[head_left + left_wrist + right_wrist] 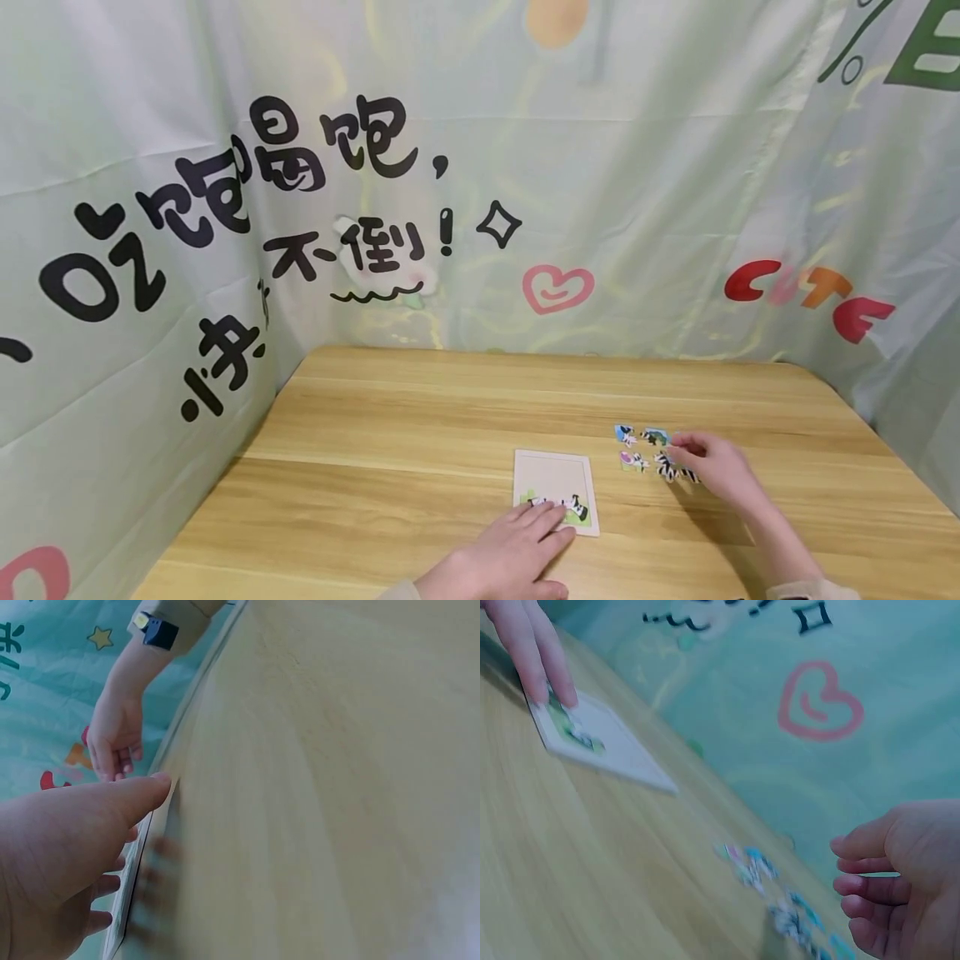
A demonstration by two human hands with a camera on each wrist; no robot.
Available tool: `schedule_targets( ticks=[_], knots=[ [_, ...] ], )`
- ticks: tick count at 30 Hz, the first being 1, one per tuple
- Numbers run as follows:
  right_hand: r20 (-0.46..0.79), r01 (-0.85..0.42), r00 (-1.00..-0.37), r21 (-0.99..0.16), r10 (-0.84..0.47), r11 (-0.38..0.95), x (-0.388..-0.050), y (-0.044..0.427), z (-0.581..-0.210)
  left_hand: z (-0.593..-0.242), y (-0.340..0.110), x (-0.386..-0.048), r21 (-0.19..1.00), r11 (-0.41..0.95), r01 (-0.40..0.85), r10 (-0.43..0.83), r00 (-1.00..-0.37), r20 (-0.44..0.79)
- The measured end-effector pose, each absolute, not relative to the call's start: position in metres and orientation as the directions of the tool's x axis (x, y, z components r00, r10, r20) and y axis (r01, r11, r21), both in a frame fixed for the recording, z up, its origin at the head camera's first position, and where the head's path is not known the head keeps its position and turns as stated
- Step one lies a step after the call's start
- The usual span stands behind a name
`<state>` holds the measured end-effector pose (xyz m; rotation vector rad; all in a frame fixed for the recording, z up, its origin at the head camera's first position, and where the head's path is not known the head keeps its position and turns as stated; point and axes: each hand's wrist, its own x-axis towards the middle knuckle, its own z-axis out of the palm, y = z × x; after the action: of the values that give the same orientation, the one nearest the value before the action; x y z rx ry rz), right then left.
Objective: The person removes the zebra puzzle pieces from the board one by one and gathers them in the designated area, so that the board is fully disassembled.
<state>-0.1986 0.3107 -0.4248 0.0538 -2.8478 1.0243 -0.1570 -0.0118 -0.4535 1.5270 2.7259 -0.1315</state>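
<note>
My left hand (506, 554) rests with spread fingers on the lower part of a pale frame board (553, 473), over a strip of green puzzle picture with black and white animals. The right hand (718, 473) hovers at the right side of several loose puzzle pieces (634, 461), its fingers partly hiding some. In the right wrist view the right hand (911, 874) has loosely bent fingers with no piece visible in them, beside the blurred pieces (791, 919). The left wrist view shows the left hand (67, 847) with its thumb extended above the board's edge.
The wooden table (360, 467) carries the board near its front middle and the pieces to the board's right. A pale printed curtain (637, 208) with black lettering and a pink heart hangs behind and beside the table.
</note>
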Motion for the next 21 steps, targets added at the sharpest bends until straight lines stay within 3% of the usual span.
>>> schedule_targets(
  ticks=[9,21],
  knots=[
    [0.119,-0.151,-0.988,-0.709,-0.095,0.688,-0.202,0.268,-0.412,-0.454,-0.033,-0.153,-0.047,0.552,0.832,0.833,-0.553,-0.006],
    [0.125,-0.248,-0.964,-0.735,-0.234,0.631,-0.202,0.218,-0.421,-0.46,-0.055,-0.149,-0.135,0.513,0.848,0.858,-0.504,0.098]
  ],
)
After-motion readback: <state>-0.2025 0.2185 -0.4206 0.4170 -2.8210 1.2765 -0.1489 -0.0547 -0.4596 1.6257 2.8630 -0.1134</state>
